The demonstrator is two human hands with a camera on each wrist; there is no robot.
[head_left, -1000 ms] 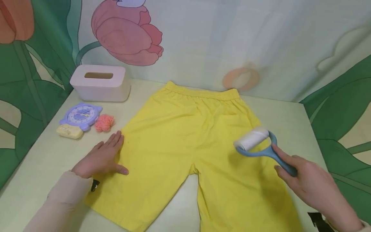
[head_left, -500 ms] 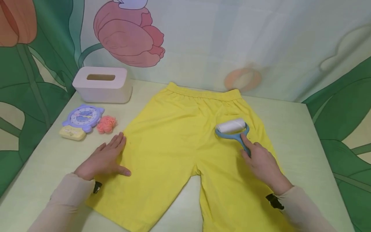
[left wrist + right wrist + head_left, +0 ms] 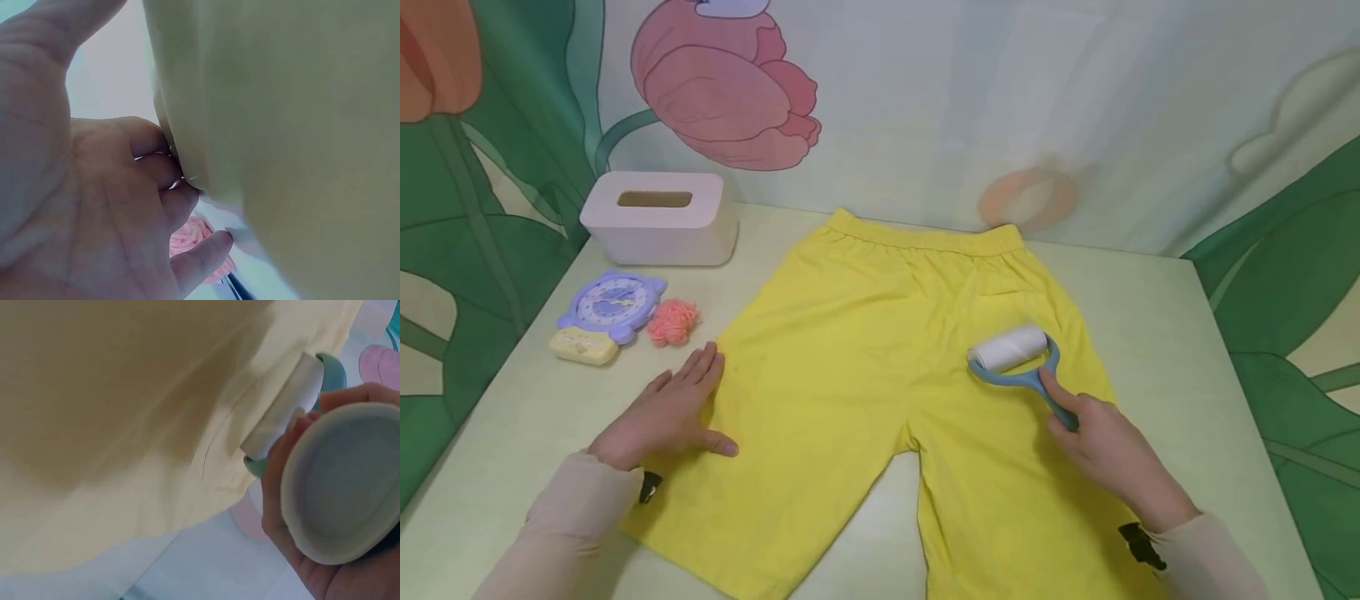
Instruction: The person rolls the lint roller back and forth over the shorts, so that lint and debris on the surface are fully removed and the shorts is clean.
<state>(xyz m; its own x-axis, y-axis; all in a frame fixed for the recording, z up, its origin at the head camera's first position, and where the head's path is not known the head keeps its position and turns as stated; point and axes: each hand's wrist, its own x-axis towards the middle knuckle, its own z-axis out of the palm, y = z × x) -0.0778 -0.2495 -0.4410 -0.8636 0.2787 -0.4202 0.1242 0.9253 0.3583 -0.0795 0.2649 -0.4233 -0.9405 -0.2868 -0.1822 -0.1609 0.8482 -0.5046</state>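
Observation:
Yellow shorts (image 3: 835, 367) lie spread flat, waistband at the far side. My right hand (image 3: 1112, 450) grips the blue handle of a lint roller (image 3: 1011, 348), whose white roll is over the right leg, below the back pocket. In the right wrist view the handle's round end (image 3: 344, 481) hides part of that hand, and a thin dark curved line (image 3: 207, 450) shows on the cloth near the roll. My left hand (image 3: 666, 417) rests with straight fingers on the left edge of the shorts. Its fingertips are right at the cloth's edge in the left wrist view.
On the left of the pale tabletop (image 3: 1180, 333) stand a white tissue box (image 3: 662, 233), a purple toy clock (image 3: 613, 304), a small yellow block (image 3: 583, 346) and a coral yarn ball (image 3: 672, 322). A curtain with printed flowers (image 3: 722, 92) hangs behind.
My right hand has carried the lint roller left and away from me over the right leg, then slightly back toward me and to the right. The left hand has stayed in place.

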